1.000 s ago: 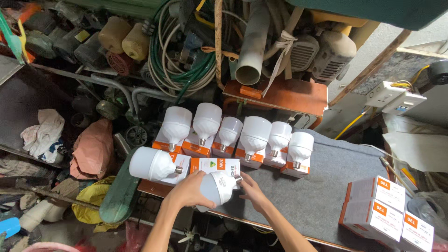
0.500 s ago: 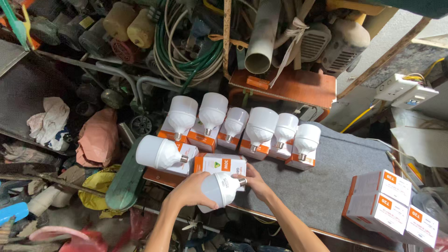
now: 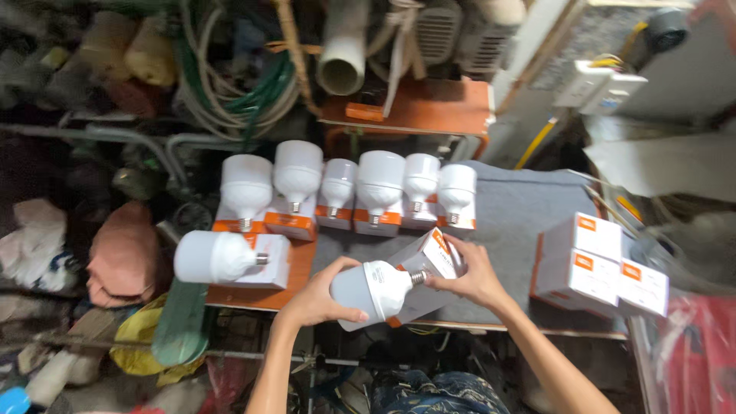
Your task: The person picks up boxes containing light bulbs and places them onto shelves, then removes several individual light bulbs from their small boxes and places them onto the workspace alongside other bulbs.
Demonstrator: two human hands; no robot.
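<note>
Fingers point(image 3: 349, 313) around white bulb point(image 3: 376, 290) above cluttered grey-topped table point(image 3: 521, 222)

The bulb point(image 3: 376, 290) between the hands is plain white with a silvery screw base; its box point(image 3: 429, 268) is white with orange edging; the six upright bulbs point(image 3: 379, 180) are white on orange-banded boxes; the tabletop point(image 3: 521, 215) is grey; the hose point(image 3: 264, 88) is green.

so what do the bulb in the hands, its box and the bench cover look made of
Bulb: matte white, probably frosted plastic, with a shiny metal screw base.
Box: white and orange printed card, judging by its folded edges.
Bench cover: grey, dull and slightly fuzzy, likely felt or carpet.
</note>
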